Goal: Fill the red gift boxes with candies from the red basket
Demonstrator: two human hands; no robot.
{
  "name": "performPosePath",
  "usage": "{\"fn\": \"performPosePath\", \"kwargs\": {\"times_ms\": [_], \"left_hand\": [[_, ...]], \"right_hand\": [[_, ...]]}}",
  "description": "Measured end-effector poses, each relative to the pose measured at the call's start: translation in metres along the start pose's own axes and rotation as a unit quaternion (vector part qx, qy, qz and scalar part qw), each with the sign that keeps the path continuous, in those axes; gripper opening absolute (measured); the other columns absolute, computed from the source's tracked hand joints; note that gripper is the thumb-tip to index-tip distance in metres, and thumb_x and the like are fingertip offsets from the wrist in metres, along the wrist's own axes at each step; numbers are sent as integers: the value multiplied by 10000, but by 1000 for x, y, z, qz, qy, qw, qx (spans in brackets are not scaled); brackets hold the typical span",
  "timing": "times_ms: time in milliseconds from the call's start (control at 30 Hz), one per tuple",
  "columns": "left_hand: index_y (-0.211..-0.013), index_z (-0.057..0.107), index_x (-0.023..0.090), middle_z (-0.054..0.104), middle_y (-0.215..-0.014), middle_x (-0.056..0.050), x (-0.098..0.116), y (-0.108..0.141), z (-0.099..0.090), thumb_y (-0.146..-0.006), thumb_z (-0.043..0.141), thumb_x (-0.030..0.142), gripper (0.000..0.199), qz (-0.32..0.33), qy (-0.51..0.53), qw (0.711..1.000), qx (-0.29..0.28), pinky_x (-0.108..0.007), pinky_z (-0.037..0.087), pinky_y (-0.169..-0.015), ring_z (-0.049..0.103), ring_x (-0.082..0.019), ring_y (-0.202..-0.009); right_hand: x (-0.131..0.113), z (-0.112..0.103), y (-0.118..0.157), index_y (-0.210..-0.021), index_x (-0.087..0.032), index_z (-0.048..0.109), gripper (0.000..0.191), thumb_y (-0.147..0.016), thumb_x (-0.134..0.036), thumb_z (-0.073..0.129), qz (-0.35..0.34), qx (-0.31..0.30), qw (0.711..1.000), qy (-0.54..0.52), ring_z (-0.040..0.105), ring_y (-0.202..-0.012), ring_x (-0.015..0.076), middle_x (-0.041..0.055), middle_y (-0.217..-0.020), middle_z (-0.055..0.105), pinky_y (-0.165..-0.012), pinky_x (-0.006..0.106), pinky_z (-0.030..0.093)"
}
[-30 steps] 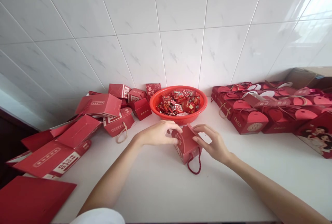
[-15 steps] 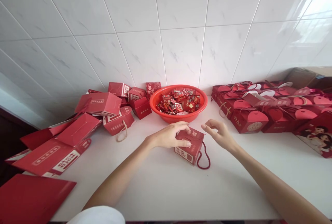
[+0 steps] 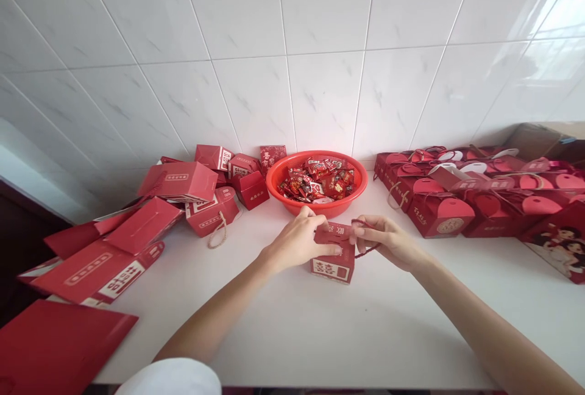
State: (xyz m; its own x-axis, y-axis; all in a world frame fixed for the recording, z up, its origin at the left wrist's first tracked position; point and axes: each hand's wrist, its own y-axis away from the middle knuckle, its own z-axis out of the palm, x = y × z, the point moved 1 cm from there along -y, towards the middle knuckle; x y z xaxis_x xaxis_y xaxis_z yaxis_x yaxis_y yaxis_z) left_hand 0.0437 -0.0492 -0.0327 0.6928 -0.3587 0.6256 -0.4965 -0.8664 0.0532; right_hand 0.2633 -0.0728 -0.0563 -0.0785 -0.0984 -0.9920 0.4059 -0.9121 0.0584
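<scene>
A small red box (image 3: 333,268) with white printed characters stands on the white table, a little in front of the candy basin. My left hand (image 3: 299,241) grips it from the left, thumb across the top and fingers behind. At the box's right upper edge, my right hand (image 3: 388,239) pinches the dark red cord handle (image 3: 367,252) between thumb and fingers. The orange-red plastic basin (image 3: 315,207) behind the box holds many wrapped candies (image 3: 336,183).
Several red boxes (image 3: 183,180) and flat red cartons (image 3: 86,270) are piled at the left. Rows of closed red boxes (image 3: 439,212) fill the back right, with a brown cardboard box (image 3: 534,138) behind them. A tiled wall (image 3: 324,99) bounds the white table (image 3: 292,334).
My right hand has closed on the cord and lifted it from the table beside the box. The box has turned slightly in my left hand.
</scene>
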Motion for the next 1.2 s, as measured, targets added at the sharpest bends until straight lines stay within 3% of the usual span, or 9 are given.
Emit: {"fn": "performPosePath", "kwargs": {"times_ms": [167,267,333,500,733,833,967,1067,1200], "left_hand": [[-1036,679,199,577,-1197,-91,12,2,1,-762,779,374,340,59,147,987,34,-381,532,-915,637,-231,-986],[-1249,593,204,527,-1421,-124,21,8,-11,-847,711,404,463,82,293,953,15,-387,530,-973,614,-263,-1170],[-1403,496,237,424,-1561,-122,26,13,-18,-887,676,469,593,105,344,933,-10,-411,476,-1076,463,-310,-1396],[-1589,289,271,188,-1699,-85,34,21,-15,-886,616,603,844,148,370,915,-71,-497,307,-1216,150,-354,-1559],[-1599,252,285,251,-1679,-89,42,29,-6,-859,725,440,892,153,367,911,-104,-510,355,-1194,237,-356,-1534],[-1539,364,325,327,-1646,-83,40,31,-11,-872,735,374,765,164,354,917,-81,-483,416,-1157,376,-327,-1476],[-1427,519,327,466,-1561,-71,33,31,-24,-878,728,372,589,175,287,941,-34,-484,468,-1116,534,-309,-1356],[-1344,604,292,568,-1470,-74,24,26,-35,-872,724,400,499,172,245,954,1,-469,517,-1072,609,-298,-1273],[-1207,692,250,689,-1307,-76,9,14,-48,-845,732,451,416,142,190,971,28,-459,544,-1043,666,-292,-1188]], "right_hand": [[-10,17,-3,-1002,-147,721,451,-728,-492,817,-14,-12,997,69,579,-616,125,36,-797,698,-575,269,481],[-18,18,-4,-914,-141,707,400,-773,-509,774,-29,-21,995,92,540,-569,109,0,-694,634,-543,259,463],[-26,19,-3,-867,-147,683,364,-800,-499,751,-46,-15,993,104,535,-583,109,-8,-688,609,-559,261,463],[-34,31,-4,-745,-160,603,320,-792,-449,732,-85,34,980,179,506,-615,121,-9,-675,560,-545,254,393],[-22,41,1,-782,-182,590,224,-893,-376,572,-148,137,944,259,527,-641,146,8,-702,604,-567,273,408],[-26,25,20,-757,-197,555,282,-912,-431,572,-195,208,925,250,547,-673,157,4,-698,583,-598,277,436],[-36,-17,63,-781,-203,600,321,-852,-509,668,-223,336,890,211,605,-729,183,34,-767,655,-648,300,465],[-41,-59,105,-782,-209,649,348,-747,-536,763,-251,479,823,173,615,-702,185,47,-756,664,-655,321,473],[-42,-121,151,-727,-214,603,512,-546,-643,815,-233,655,701,156,505,-512,145,48,-647,606,-473,297,353]]}}
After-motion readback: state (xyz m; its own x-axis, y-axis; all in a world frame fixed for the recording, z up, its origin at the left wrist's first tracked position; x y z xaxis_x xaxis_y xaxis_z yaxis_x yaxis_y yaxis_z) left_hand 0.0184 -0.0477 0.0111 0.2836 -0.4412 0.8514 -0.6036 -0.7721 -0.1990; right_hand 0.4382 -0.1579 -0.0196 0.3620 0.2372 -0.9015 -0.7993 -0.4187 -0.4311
